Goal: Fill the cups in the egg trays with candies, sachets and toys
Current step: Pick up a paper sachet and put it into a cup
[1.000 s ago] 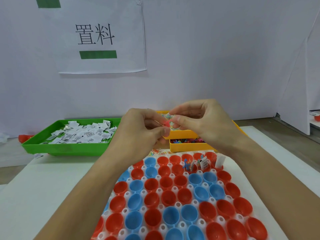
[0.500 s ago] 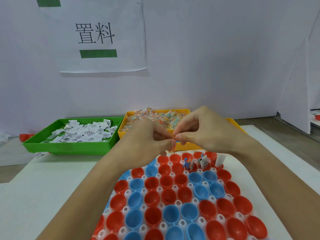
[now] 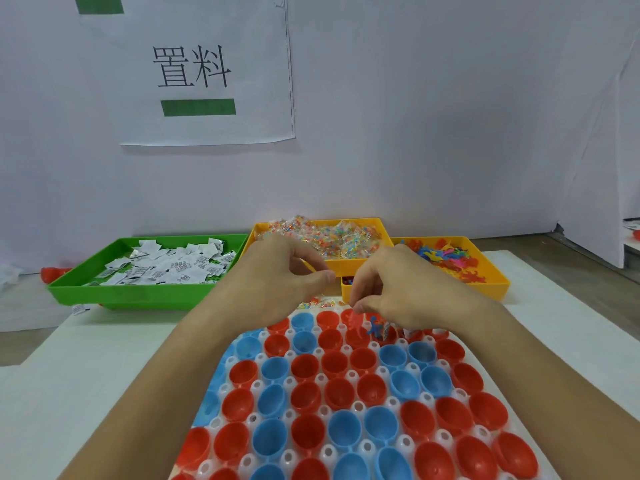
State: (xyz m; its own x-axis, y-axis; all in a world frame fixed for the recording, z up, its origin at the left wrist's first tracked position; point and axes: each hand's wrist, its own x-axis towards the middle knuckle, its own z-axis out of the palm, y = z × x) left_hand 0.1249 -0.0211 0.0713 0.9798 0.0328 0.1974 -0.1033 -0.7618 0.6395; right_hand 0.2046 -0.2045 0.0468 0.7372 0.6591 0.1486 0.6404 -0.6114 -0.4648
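We see a white sheet (image 3: 207,69) taped to the pale wall (image 3: 433,116), printed with two black characters and green bars. Below the sheet, a white mat (image 3: 65,382) covers the table. Left of the sheet and low down, a red object (image 3: 55,273) lies at the wall's foot. Far right of the sheet, a white panel (image 3: 588,188) stands at an angle.

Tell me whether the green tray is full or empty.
Partly full. The green tray holds a loose spread of white sachets across its floor, lying well below the rim, with green showing between them.
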